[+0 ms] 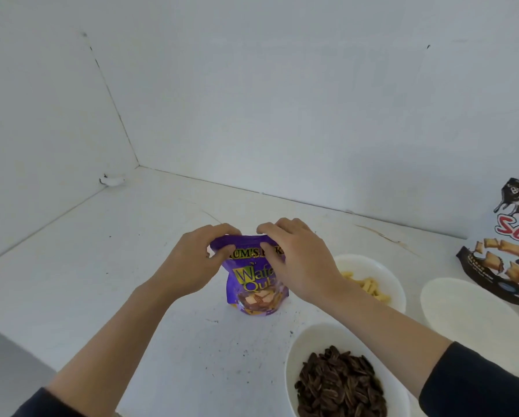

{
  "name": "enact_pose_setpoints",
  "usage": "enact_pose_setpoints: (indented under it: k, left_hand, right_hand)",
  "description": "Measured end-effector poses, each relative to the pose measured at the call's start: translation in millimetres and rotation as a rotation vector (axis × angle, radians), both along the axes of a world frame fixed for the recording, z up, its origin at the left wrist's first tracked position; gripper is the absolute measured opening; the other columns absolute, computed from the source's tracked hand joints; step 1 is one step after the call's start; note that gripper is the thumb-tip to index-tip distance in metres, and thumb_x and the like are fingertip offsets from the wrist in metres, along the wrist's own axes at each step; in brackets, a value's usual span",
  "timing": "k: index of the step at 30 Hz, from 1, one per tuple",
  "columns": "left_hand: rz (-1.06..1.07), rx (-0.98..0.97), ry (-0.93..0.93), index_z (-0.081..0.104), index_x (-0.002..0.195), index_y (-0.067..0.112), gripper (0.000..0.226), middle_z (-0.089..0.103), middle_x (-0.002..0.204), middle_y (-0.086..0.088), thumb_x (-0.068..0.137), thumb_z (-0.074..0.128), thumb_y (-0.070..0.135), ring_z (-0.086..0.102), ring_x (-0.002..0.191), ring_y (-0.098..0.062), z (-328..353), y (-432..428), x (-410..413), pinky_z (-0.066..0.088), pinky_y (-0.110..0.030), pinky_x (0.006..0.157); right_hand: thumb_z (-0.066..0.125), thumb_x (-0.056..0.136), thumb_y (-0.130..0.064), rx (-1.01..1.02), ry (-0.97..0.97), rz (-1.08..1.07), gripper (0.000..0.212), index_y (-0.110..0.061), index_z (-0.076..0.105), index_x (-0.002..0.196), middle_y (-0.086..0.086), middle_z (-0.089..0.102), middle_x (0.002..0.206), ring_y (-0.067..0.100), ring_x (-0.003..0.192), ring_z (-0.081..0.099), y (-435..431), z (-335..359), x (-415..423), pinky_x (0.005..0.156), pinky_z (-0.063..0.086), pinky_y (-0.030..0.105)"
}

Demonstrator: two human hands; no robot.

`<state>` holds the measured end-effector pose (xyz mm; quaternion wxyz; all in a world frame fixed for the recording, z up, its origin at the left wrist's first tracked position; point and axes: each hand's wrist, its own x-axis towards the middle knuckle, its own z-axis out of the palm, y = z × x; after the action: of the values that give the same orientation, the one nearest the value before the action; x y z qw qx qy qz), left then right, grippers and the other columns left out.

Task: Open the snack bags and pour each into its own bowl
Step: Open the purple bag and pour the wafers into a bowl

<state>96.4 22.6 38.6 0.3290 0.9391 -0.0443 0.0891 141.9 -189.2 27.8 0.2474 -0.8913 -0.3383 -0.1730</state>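
Note:
A purple wafer bag [253,287] stands upright on the white counter [107,266]. My left hand [195,260] pinches its top edge from the left, and my right hand [297,260] pinches it from the right, thumbs on the near side. Whether the top is torn open I cannot tell. A white bowl [384,275] behind my right wrist holds yellow puffed sticks [369,288]. A nearer white bowl [306,350] holds dark brown seeds [339,383]. A third white bowl [475,323] at the right has nothing in it. A black and white snack bag [508,248] stands at the far right.
White walls meet in a corner at the back left, with a small white fitting [112,179] at the left wall's foot. The counter's left edge drops off at the lower left. The counter carries dark specks and a brown scratch [384,236].

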Motion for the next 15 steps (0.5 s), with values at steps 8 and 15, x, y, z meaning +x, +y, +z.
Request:
enact_pose_setpoints:
  k: [8, 15]
  left_hand:
    - [-0.016, 0.179, -0.341, 0.08, 0.106, 0.028, 0.023, 0.073, 0.095, 0.015, 0.091, 0.075, 0.011, 0.063, 0.079, -0.003, 5, 0, -10, 0.046, -0.014, 0.07]
    - [-0.083, 0.055, -0.396, 0.082, 0.103, 0.021, 0.018, 0.076, 0.093, 0.011, 0.088, 0.078, 0.013, 0.069, 0.081, -0.009, -1, 11, -18, 0.054, -0.025, 0.067]
  right_hand:
    - [0.067, 0.085, -0.012, 0.077, -0.186, 0.065, 0.023, -0.027, 0.076, 0.099, -0.01, 0.068, 0.094, 0.021, 0.094, 0.06, 7, -5, 9, 0.079, 0.043, 0.046]
    - [0.07, 0.086, -0.007, 0.218, -0.112, 0.222, 0.02, -0.018, 0.08, 0.1, -0.006, 0.076, 0.098, 0.017, 0.088, 0.068, 5, -12, 8, 0.08, 0.047, 0.039]
